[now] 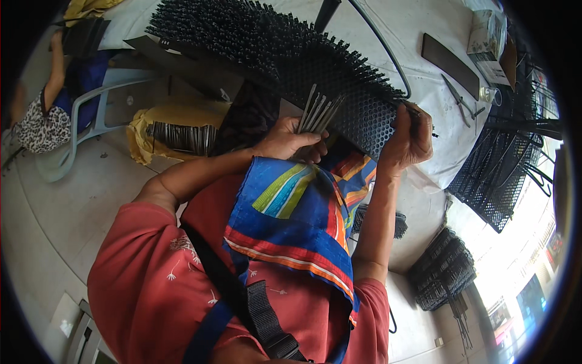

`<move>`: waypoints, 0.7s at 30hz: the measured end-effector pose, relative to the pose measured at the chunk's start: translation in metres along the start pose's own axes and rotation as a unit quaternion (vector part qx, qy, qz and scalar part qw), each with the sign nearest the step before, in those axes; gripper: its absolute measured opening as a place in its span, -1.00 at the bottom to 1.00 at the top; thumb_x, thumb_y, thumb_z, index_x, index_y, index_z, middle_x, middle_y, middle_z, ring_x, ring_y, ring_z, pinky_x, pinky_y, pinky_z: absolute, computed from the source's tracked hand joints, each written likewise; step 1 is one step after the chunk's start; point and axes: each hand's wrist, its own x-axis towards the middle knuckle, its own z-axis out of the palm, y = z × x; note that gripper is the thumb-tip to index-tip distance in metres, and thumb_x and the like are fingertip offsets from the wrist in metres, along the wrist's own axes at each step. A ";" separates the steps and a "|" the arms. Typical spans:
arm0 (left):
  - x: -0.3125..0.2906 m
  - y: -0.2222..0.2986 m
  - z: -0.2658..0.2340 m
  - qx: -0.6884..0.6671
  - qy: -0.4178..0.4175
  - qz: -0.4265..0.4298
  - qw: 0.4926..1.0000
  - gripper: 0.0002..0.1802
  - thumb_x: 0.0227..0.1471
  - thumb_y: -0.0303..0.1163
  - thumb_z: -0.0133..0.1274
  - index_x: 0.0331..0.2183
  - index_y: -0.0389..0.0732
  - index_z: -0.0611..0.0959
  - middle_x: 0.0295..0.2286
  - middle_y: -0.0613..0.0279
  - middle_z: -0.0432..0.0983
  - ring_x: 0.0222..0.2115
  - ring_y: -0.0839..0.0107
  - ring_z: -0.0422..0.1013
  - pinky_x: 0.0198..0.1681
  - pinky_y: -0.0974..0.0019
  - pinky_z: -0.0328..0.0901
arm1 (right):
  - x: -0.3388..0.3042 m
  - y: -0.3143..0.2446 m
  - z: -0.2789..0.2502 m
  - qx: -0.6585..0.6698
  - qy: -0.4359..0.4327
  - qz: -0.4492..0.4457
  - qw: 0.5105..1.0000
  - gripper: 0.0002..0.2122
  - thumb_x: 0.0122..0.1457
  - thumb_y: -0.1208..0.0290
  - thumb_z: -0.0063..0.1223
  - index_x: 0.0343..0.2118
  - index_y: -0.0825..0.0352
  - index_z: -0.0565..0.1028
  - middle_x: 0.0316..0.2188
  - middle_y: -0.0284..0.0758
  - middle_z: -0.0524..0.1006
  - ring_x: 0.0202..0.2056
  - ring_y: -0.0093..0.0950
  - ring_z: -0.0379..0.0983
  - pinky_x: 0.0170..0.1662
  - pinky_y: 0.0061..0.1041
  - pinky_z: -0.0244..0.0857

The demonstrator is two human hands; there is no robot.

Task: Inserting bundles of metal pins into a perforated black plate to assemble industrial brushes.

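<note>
My left hand (290,139) is closed around a fanned bunch of thin metal strips (313,118), their ends pointing up and away from me. My right hand (411,136) is raised at the right corner of a black perforated board (365,124), fingers pinched together. Something small and dark shows at those fingertips, too hidden to name. Dense rows of upright black pieces (236,39) fill the board's far and left parts, while bare round holes show along its near right part. Below my left hand, a striped blue apron (285,206) covers my lap.
Brown paper (140,130) wraps a stack of dark strips (182,138) at left. On the white-covered table at right lie pliers (456,100), a dark flat plate (450,64) and a small glass (490,95). Black mesh racks (494,173) stand beyond. Another person (45,121) sits far left.
</note>
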 end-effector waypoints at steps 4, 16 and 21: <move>0.005 0.001 0.000 -0.047 -0.007 -0.014 0.999 -0.75 0.16 -0.39 -0.01 -0.12 -0.25 0.54 -0.35 0.07 0.58 -0.40 0.36 0.53 -0.35 0.36 0.43 | 0.007 -0.002 0.005 -0.017 -0.003 0.004 1.000 -0.89 -0.05 0.72 0.19 -0.43 0.42 0.56 -0.49 -0.36 0.53 -0.46 -0.63 0.42 -0.36 -0.69 0.29; 0.002 0.007 0.002 -0.042 0.032 -0.037 0.998 -0.76 0.12 -0.37 0.04 -0.17 -0.25 0.57 -0.37 0.12 0.59 -0.41 0.40 0.52 -0.36 0.37 0.41 | 0.013 -0.013 0.016 -0.128 -0.060 -0.055 0.988 -0.87 -0.07 0.65 0.23 -0.41 0.39 0.58 -0.53 -0.33 0.52 -0.51 -0.60 0.43 -0.41 -0.64 0.30; 0.003 0.003 0.001 -0.080 0.043 -0.031 0.995 -0.79 0.11 -0.39 0.05 -0.20 -0.25 0.58 -0.40 0.11 0.59 -0.43 0.40 0.51 -0.36 0.36 0.41 | 0.009 -0.017 0.015 -0.152 -0.074 -0.033 0.985 -0.90 -0.02 0.61 0.21 -0.39 0.37 0.58 -0.54 -0.31 0.52 -0.53 -0.59 0.43 -0.41 -0.64 0.30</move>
